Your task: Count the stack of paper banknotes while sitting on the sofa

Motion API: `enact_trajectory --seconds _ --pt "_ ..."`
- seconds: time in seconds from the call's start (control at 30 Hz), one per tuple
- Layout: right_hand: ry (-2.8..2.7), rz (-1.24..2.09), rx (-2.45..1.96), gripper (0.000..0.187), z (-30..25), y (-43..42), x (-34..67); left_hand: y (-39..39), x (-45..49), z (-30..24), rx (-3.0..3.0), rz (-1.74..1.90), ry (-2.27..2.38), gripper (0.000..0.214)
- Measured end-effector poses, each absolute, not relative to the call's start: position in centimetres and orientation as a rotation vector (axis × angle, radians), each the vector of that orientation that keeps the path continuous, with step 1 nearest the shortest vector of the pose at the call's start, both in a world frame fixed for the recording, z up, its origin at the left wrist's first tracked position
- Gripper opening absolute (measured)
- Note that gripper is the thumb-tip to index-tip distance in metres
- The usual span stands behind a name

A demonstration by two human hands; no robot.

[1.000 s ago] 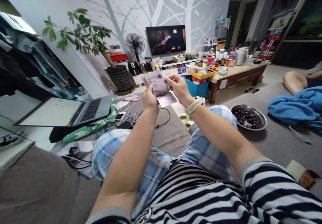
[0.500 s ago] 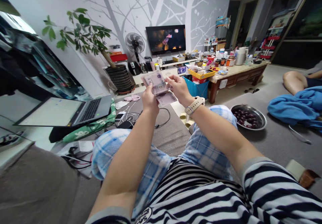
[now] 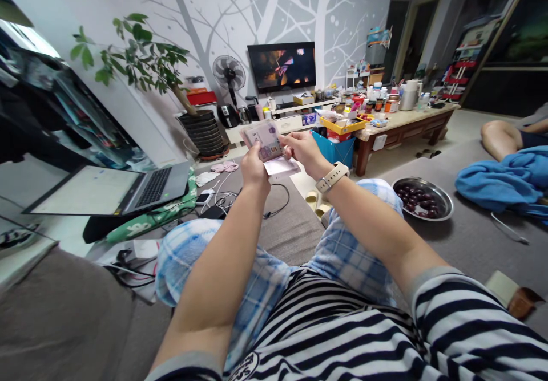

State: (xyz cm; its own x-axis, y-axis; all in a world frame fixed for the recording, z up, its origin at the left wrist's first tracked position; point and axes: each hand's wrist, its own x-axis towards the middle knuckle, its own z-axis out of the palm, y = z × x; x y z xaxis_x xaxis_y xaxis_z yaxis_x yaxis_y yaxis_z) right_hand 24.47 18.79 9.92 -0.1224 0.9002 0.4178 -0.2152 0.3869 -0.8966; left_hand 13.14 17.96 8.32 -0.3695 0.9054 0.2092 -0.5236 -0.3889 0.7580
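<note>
Your left hand [image 3: 254, 173] closed on banknote stack [image 3: 265, 142], thumb across face, notes held upright and fanned; grip seems meant to keep stack steady and edges free. Your right hand [image 3: 305, 150] just right of stack, fingertips pinching its edge, likely to part notes. Pale note [image 3: 281, 167] juts below stack toward right hand. Farther out: blue bin [image 3: 336, 152] ahead of right hand, laptop [image 3: 111, 191] well left of left hand, metal bowl [image 3: 445, 201] of dark fruit [image 3: 417, 201] well right of right hand.

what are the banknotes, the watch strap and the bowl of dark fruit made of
The banknotes look like thin matte paper, bending softly at their edges. The watch strap looks like matte cream silicone or rubber, hard to tell which. The bowl looks like polished stainless steel, going by its bright reflective rim.
</note>
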Motion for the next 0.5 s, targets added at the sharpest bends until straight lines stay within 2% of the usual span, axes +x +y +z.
enact_trajectory --seconds 0.5 --pt "-1.323 0.843 -0.801 0.023 9.3 20.0 24.6 17.6 13.2 8.1 0.848 1.868 0.756 0.025"
